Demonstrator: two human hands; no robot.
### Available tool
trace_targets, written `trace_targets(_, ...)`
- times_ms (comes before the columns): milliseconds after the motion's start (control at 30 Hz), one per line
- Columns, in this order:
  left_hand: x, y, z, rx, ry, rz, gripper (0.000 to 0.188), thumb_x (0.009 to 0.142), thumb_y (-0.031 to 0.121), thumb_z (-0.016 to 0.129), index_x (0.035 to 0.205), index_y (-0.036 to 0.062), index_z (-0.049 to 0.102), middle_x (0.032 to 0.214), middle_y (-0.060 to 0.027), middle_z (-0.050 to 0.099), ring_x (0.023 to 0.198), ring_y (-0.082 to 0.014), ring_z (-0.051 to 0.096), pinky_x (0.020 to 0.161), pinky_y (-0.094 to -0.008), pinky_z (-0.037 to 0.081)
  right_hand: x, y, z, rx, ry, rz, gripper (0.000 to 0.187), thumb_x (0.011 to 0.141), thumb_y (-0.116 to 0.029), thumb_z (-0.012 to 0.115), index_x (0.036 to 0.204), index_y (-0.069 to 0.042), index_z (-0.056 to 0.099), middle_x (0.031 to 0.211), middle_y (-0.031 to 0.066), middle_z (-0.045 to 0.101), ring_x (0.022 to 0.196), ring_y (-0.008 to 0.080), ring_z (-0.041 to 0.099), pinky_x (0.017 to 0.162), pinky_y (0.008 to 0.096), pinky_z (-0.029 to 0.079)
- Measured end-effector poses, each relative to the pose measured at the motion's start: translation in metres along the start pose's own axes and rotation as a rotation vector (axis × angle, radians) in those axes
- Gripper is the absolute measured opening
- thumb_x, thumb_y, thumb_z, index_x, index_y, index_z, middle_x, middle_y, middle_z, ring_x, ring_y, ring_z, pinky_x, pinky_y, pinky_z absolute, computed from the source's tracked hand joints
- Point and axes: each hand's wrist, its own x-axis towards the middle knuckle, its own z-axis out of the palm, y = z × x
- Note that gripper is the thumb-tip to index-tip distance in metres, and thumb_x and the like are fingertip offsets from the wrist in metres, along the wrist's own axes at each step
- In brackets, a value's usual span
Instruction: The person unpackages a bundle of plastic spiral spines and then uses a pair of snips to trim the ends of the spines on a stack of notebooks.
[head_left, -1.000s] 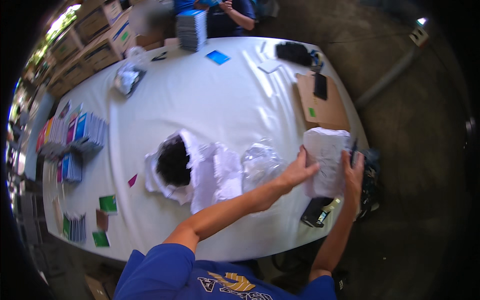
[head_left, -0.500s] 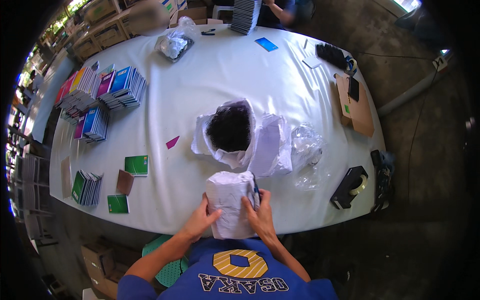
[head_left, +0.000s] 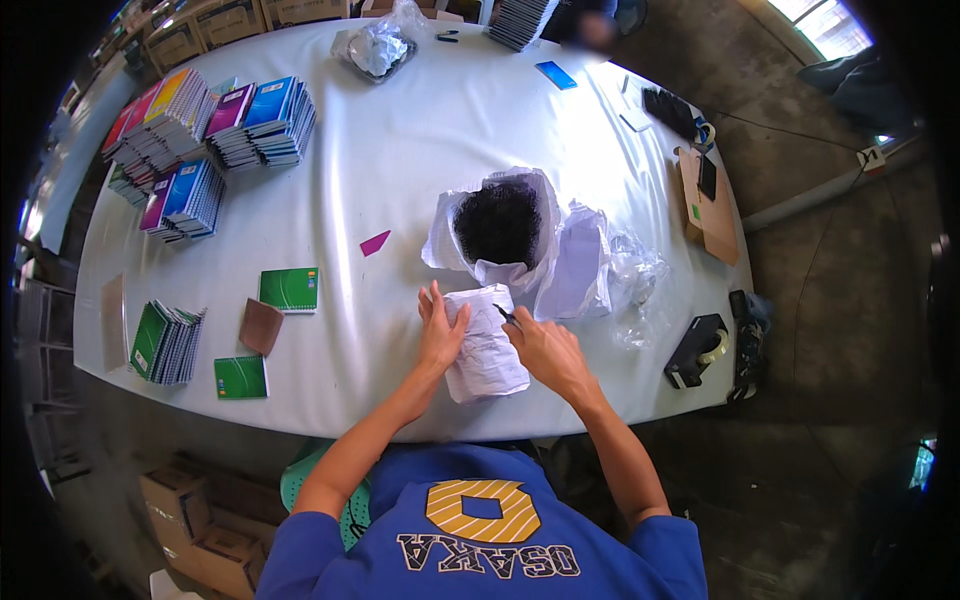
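A white paper-wrapped package (head_left: 484,345) lies on the near part of the white-covered table (head_left: 400,150), just in front of the person. It is a rounded oblong shape, and its long axis runs from far-left to near-right – the far end points toward the open bag behind it, the near end toward the table edge. The paper wrapping looks soft and creased, with many small folds.

The left hand (head_left: 440,330) lies flat on the left side of the package, fingers stretched out and close together, pressing the paper. The right hand (head_left: 545,350) rests at the right side of it; its fingers are curled around a thin dark pen-like object (head_left: 506,315), whose tip points to the far-left, over the wrapping.

Just behind the package stands a white crumpled plastic bag (head_left: 490,225), open at the top, with a dark, frizzy mass inside. To the right of it lies a flat white paper bundle (head_left: 580,265), then clear wrinkled plastic film (head_left: 635,285). Near the right edge sits a black tape dispenser (head_left: 697,350).

On the far-left part – well apart from the hands – are stacks of colourful spiral notebooks (head_left: 215,125), and at the near-left lie green notebooks (head_left: 288,289).
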Motion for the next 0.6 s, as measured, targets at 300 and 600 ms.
trace_targets(300, -0.005, 0.015, 0.006, -0.086, 0.159, 0.047, 0.079, 0.096, 0.047, 0.051, 0.152, 0.0038, 0.016, 0.154, -0.0314, 0.011, 0.144, -0.0451, 0.013, 0.116, -0.0472, 0.019, 0.052, -0.032, 0.004, 0.112, -0.281, 0.114, 0.032, 0.099, -0.018, 0.037, 0.119, -0.006, 0.06, 0.061, 0.0167, 0.063, 0.041, 0.0258, 0.062, 0.041, 0.0372, 0.053)
trace_targets(600, -0.007, 0.004, 0.007, -0.045, 0.227, 0.075, 0.075, 0.096, 0.042, 0.052, 0.151, 0.0049, 0.017, 0.155, -0.0286, 0.013, 0.144, -0.0426, 0.016, 0.114, -0.0463, 0.026, -0.072, 0.014, 0.046, 0.109, -0.994, 0.21, 0.03, 0.098, -0.023, 0.043, 0.111, -0.004, 0.062, 0.065, 0.0168, 0.067, 0.051, 0.0241, 0.067, 0.044, 0.0367, 0.057)
